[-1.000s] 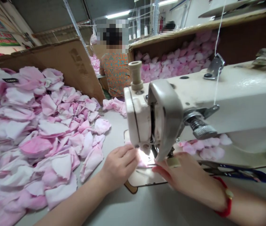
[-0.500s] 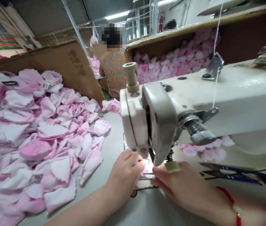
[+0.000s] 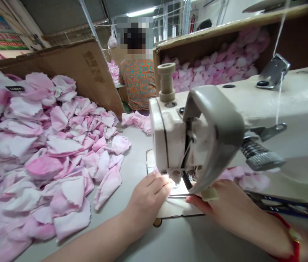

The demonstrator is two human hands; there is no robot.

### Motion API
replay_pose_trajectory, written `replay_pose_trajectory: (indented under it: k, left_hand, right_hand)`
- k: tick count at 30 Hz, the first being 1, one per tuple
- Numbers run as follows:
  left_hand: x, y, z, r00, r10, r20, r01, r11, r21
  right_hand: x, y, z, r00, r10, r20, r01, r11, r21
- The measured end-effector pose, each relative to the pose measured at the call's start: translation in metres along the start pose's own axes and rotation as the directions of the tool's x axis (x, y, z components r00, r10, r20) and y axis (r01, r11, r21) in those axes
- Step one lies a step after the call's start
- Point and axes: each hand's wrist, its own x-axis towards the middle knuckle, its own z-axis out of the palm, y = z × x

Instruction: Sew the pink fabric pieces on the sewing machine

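A heap of pink cloth [image 3: 44, 166] lies on the table [image 3: 135, 151]. The left hand [image 3: 147, 194], fingers bunched, touches a small pink piece [image 3: 156, 170] under the sewing machine [image 3: 159, 140]; I cannot tell if it pinches. The right hand's [image 3: 226, 202] grip is hidden, beside scissors [image 3: 282, 208].

Open table [image 3: 137, 160] separates the fabric pile [image 3: 43, 165] and sewing machine [image 3: 159, 133].

A grey worktable [image 3: 138, 154] stood there, pink-and-white fabric pieces [image 3: 63, 156] lay heaped at left, a white sewing machine [image 3: 219, 112] sat at right, thread snips [image 3: 276, 210] beside it.
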Motion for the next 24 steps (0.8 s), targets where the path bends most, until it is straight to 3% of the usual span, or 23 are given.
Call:
replay_pose_trajectory:
  k: [6,12,20,24]
  left_hand:
    - [0.002,-0.001,-0.002,0.998,-0.019,0.054,0.019,1.0,0.0]
    - [0.004,0.0,-0.004,1.0,0.018,-0.013,-0.018,0.999,0.027]
    - [0.005,0.003,-0.002,1.0,-0.014,-0.013,0.015,0.995,0.101]
    - [0.003,-0.001,0.002,0.999,0.007,0.041,-0.011,0.995,0.101]
  right_hand:
    - [0.005,0.008,-0.008,0.977,0.207,-0.056,-0.213,0.969,-0.123]
    - [0.012,0.003,-0.006,0.98,0.189,-0.068,-0.197,0.969,-0.148]
    - [0.014,0.007,-0.005,0.982,0.175,-0.068,-0.184,0.971,-0.155]
    - [0.013,0.008,-0.002,0.983,0.178,-0.049,-0.183,0.972,-0.145]
